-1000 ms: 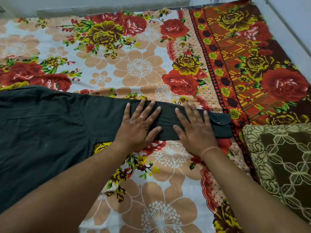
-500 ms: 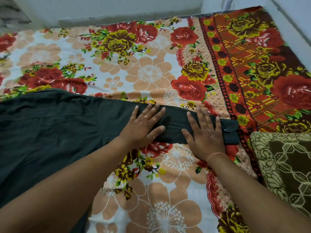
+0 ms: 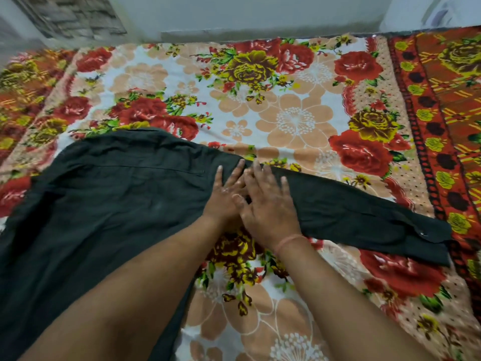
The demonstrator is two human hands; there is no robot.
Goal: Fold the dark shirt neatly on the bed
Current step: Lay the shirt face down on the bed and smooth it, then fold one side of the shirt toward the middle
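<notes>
The fingers of the left hand lie spread and flat, gripping nothing, pressed on the dark shirt where the sleeve joins the body. The right hand lies flat too, fingers open, its inner edge overlapping the left hand; a thin band circles its wrist. The sleeve runs out straight toward the right edge of the bed, its buttoned cuff near the red border. The shirt's body is spread over the bed's near left part, on the flowered bedsheet.
</notes>
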